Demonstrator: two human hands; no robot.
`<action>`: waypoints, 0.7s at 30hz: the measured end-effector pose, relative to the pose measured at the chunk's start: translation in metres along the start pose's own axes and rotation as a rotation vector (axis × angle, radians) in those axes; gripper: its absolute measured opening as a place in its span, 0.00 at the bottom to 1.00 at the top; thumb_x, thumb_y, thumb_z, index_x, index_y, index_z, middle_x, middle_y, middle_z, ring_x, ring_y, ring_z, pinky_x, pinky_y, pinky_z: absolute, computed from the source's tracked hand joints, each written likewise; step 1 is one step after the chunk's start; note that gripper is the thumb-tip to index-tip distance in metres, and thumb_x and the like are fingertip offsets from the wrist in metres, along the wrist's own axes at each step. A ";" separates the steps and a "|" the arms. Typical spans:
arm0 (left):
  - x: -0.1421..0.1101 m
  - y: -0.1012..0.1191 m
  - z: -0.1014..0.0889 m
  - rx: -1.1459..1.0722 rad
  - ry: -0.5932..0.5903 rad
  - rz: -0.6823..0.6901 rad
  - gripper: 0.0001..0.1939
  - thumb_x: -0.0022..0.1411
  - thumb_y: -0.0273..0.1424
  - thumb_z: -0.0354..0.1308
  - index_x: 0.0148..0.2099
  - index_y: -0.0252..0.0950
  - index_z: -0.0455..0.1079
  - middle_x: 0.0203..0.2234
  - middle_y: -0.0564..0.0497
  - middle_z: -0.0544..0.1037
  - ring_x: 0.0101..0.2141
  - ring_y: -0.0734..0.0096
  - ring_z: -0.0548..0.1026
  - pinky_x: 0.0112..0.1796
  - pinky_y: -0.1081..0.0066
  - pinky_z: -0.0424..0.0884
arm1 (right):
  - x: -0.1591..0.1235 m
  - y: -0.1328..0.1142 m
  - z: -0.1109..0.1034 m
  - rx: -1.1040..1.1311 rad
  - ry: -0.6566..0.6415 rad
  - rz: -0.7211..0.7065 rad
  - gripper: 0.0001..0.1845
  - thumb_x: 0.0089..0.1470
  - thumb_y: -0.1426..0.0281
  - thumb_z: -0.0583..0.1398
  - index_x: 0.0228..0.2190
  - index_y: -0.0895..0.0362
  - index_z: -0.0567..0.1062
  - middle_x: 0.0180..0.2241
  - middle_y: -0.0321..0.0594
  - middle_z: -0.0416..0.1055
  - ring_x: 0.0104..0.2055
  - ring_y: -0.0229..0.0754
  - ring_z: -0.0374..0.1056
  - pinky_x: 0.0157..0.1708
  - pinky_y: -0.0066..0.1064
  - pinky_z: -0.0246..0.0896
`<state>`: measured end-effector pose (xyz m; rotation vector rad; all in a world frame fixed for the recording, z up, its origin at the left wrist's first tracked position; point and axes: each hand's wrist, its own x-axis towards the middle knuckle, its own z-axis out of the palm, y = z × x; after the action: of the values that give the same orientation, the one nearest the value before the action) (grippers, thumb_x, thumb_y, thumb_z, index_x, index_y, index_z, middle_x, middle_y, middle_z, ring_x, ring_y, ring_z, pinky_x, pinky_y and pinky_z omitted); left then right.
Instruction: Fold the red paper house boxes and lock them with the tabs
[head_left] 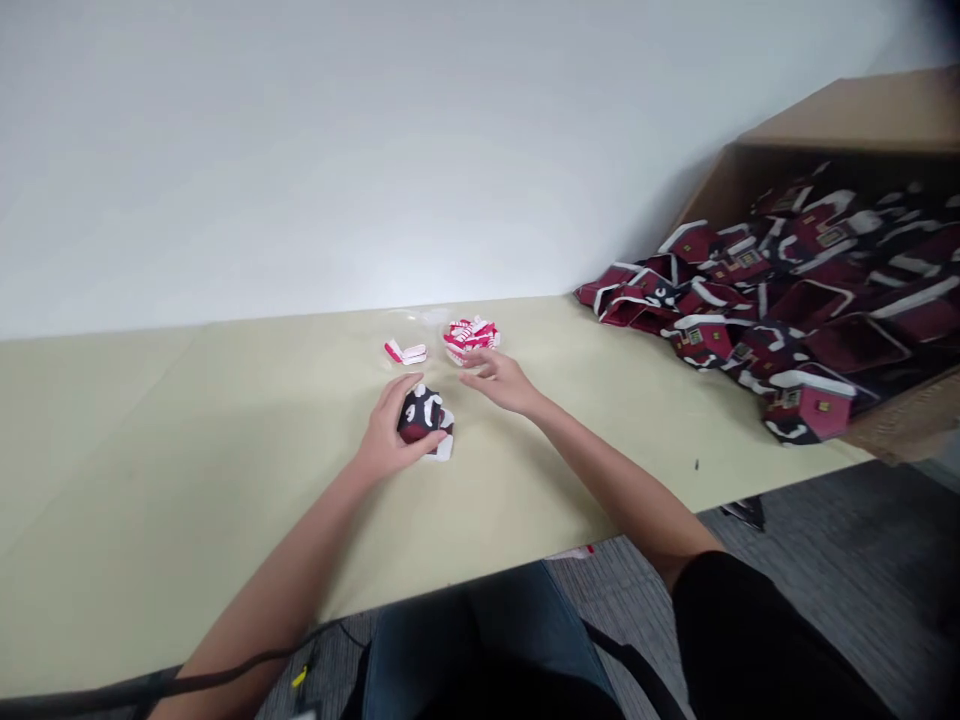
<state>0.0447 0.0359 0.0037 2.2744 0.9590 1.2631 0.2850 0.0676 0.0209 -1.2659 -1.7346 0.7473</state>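
Observation:
My left hand (394, 435) is wrapped round a small toy house (421, 412), dark red and black with white snow-like trim. The house rests on the pale table, and the fingers cover part of it. To its right, my right hand (501, 380) hovers with fingers apart and nothing visible in them. Just beyond those fingertips is a clear bowl of red-and-white striped pieces (472, 334). Left of that lie a few more red-and-white pieces (409, 352), in what looks like a clear dish.
A cardboard box (885, 110) lies on its side at the right, with many similar toy houses (814, 400) spilling onto the table (225, 440). A white wall rises behind. The table's front edge is close to my lap. A dark cable (247, 664) crosses at lower left.

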 end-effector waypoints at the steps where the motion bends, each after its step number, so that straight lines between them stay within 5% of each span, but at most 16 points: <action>1: 0.000 -0.001 -0.001 0.012 0.011 0.001 0.38 0.52 0.41 0.68 0.62 0.38 0.61 0.56 0.39 0.71 0.55 0.51 0.71 0.55 0.53 0.67 | 0.014 -0.005 0.011 -0.073 -0.059 -0.052 0.18 0.55 0.65 0.63 0.46 0.59 0.75 0.47 0.47 0.76 0.47 0.44 0.73 0.44 0.34 0.68; 6: 0.000 -0.010 -0.005 0.037 0.088 -0.063 0.35 0.52 0.40 0.67 0.61 0.37 0.63 0.52 0.41 0.74 0.51 0.53 0.74 0.55 0.54 0.68 | 0.074 -0.030 0.062 -0.595 -0.223 -0.119 0.13 0.62 0.71 0.56 0.46 0.57 0.76 0.49 0.44 0.75 0.50 0.41 0.71 0.50 0.31 0.63; 11: -0.001 -0.031 -0.009 -0.065 0.228 -0.164 0.36 0.51 0.42 0.67 0.59 0.36 0.62 0.52 0.40 0.73 0.52 0.53 0.73 0.55 0.54 0.68 | 0.112 -0.037 0.102 -0.748 -0.217 -0.002 0.15 0.64 0.69 0.53 0.48 0.57 0.74 0.51 0.51 0.72 0.51 0.48 0.71 0.48 0.36 0.65; 21: 0.002 -0.037 -0.012 -0.211 0.308 -0.292 0.29 0.50 0.40 0.68 0.53 0.39 0.66 0.48 0.44 0.75 0.48 0.56 0.74 0.53 0.55 0.68 | 0.126 -0.023 0.129 -0.881 -0.255 0.055 0.18 0.62 0.75 0.52 0.52 0.60 0.70 0.51 0.57 0.70 0.53 0.53 0.70 0.50 0.43 0.66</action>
<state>0.0211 0.0631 -0.0102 1.7394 1.1506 1.5247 0.1435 0.1817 0.0145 -1.8461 -2.3650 0.1391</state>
